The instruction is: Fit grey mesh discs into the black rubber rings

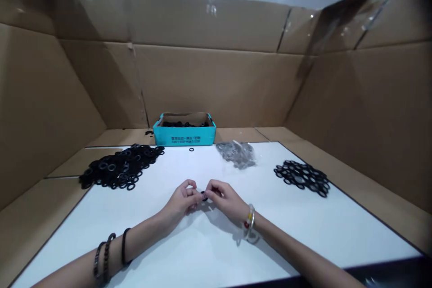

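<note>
A small black ring (204,196) is pinched between my two hands above the middle of the white board. My left hand (185,199) grips its left side with thumb and fingertips. On the other side, my right hand (225,199) has thumb and forefinger closed on the same ring. Fingertips cover much of it. To the left lies a large heap of black rings (118,166). A smaller, flatter spread of black rings (302,177) rests on the right. One loose ring (191,149) sits alone near the back.
At the back edge stands a turquoise box (184,136) with black pieces inside. Right of it lies a heap of clear plastic (236,154), its contents unclear. Tall cardboard walls (209,85) enclose the white board (162,252) at the back and both sides.
</note>
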{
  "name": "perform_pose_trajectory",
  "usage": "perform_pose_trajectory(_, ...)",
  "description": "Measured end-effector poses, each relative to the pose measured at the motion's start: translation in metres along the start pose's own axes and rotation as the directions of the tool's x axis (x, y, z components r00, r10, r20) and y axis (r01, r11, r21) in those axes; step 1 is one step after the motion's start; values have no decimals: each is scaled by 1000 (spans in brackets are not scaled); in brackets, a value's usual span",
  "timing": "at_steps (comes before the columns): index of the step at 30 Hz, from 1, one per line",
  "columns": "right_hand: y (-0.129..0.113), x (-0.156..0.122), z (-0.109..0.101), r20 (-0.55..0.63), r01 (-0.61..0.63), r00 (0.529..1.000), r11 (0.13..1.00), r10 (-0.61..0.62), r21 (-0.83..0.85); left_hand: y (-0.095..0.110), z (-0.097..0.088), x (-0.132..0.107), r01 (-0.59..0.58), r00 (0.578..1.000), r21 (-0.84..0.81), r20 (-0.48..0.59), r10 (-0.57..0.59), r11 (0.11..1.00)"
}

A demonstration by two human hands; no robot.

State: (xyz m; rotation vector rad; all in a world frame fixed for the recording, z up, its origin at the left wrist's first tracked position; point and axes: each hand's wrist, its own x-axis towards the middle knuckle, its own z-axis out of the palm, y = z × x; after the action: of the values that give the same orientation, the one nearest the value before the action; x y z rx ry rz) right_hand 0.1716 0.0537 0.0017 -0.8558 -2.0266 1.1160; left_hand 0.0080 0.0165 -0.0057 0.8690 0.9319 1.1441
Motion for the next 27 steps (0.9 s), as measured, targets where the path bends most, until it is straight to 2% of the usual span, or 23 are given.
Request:
perform_pose_trajectory(4, 2, 2, -2, -18, -144, 988, 956, 153, 257, 5, 3, -2, 37, 999, 77, 5, -37, 996)
perform_pose_trajectory(7, 2, 2, -3, -7, -178, 982, 930, 191, 323, 9, 5, -4, 48, 999, 167, 8, -50, 985)
perform_pose_trajectory(10, 4, 4, -3, 21, -206, 977, 903, 214, 377, 11, 6, -5, 46, 999, 186, -4, -46, 981)
perform_pose_trajectory(16, 5, 5, -1, 28, -236, 969, 882, 247, 408, 12, 3, -3, 71, 997, 143, 2, -72, 987)
perform_pose_trajectory(23, 6, 4, -4, -76, -189, 969, 905, 235, 382, 13, 4, -2, 78, 997, 100, 2, -79, 992)
perform_pose_trajectory(27, 9, 5, -5, -76, -219, 959, 886, 273, 409, 14, 6, -2, 94, 995, 42, -26, -93, 995)
